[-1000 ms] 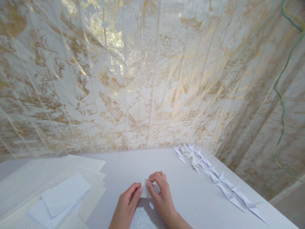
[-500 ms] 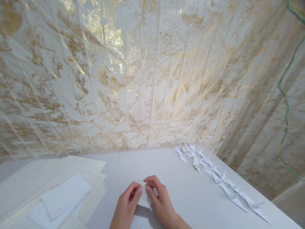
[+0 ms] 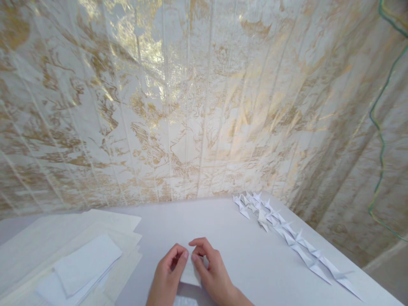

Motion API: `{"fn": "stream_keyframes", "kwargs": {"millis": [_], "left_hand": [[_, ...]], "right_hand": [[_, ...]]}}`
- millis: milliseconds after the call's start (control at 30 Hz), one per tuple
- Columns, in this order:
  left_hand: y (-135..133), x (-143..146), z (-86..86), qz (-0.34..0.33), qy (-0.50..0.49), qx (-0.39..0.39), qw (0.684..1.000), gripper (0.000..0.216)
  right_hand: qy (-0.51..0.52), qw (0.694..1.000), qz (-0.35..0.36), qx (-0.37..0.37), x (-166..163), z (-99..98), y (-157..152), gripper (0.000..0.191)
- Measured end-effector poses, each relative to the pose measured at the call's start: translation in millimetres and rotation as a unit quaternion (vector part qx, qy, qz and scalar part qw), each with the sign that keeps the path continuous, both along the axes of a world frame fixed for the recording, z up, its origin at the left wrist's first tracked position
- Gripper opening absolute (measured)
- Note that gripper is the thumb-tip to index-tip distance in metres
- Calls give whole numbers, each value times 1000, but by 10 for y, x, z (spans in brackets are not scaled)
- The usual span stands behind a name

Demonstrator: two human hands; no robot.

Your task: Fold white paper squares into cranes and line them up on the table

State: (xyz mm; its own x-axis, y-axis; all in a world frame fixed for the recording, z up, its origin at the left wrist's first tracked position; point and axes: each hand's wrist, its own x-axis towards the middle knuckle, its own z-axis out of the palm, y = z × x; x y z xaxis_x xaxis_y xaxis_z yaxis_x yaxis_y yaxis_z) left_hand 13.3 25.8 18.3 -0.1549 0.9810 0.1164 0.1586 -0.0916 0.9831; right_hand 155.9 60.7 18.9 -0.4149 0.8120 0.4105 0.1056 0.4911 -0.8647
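Both my hands meet over a small folded piece of white paper (image 3: 190,274) on the white table (image 3: 223,229), near its front edge. My left hand (image 3: 167,276) pinches the paper's left side with curled fingers. My right hand (image 3: 212,272) pinches its right side, thumb and forefinger pressed together at the top. Most of the paper is hidden between my fingers.
A row of several finished white origami cranes (image 3: 287,231) runs along the table's right side toward the wall. Stacked cream sheets (image 3: 47,238) lie at the left with folded white paper (image 3: 86,261) on top. A gold-patterned wall (image 3: 191,106) stands behind; a green cable (image 3: 381,140) hangs at the right.
My hands have drawn a little closer to me and lower in view. The paper piece that stood up between my fingers is now pressed down and mostly covered.
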Motion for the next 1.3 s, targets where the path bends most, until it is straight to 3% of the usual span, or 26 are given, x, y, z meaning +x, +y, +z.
{"fn": "stream_keyframes", "kwargs": {"millis": [333,633,800,900,1067,1300], "left_hand": [[33,-11,-39,-22,25,2,999,33],[28,2,-85,-30,107,16,994,29],[41,-33,-162,-22,156,50,986,12],[53,-61,-204,-29,186,73,979,22],[60,-76,-202,-61,225,83,969,28],[87,-73,-163,-79,247,76,963,24]], "right_hand": [[-62,997,36,-29,-8,-39,22,34],[-99,993,39,-56,-24,-29,25,45],[-174,984,-21,31,-52,-58,20,48],[-210,975,-32,69,-57,-55,21,49],[-235,969,-33,68,-26,-24,61,40],[-266,962,5,56,44,-26,123,77]]}}
